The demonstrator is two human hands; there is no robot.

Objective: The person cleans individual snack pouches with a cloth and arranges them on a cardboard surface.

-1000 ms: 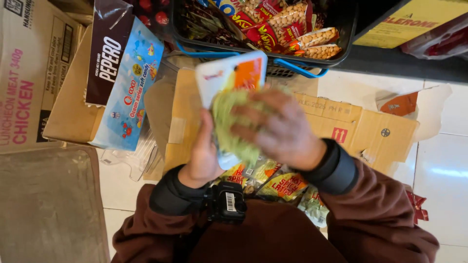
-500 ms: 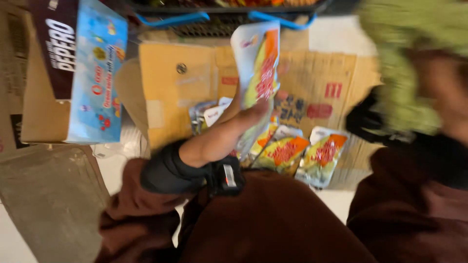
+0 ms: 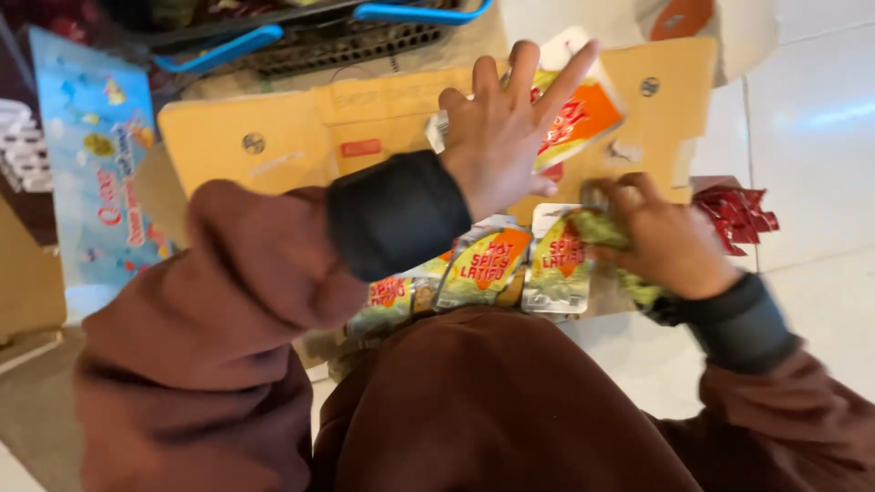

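My left hand (image 3: pixel 506 137) reaches across from the left, fingers spread against a white and orange snack packet (image 3: pixel 583 114) that it holds up over an open cardboard box (image 3: pixel 273 137). Lower right, my right hand (image 3: pixel 665 239) is closed on a crumpled green cloth (image 3: pixel 602 228). That cloth rests on the top of one of several yellow, orange and green snack packets (image 3: pixel 488 269) lying in a row by my knees. Dark cuffs and brown sleeves cover both of my arms.
A dark shopping basket with blue handles (image 3: pixel 365 23) sits beyond the box. A blue printed carton (image 3: pixel 91 173) stands at the left. Red wrapped packets (image 3: pixel 736 211) lie on the white tiled floor (image 3: pixel 820 137) at the right.
My right hand with the green cloth left the held packet, swung out to the right, then came down onto the row of packets. My left hand kept the packet raised.
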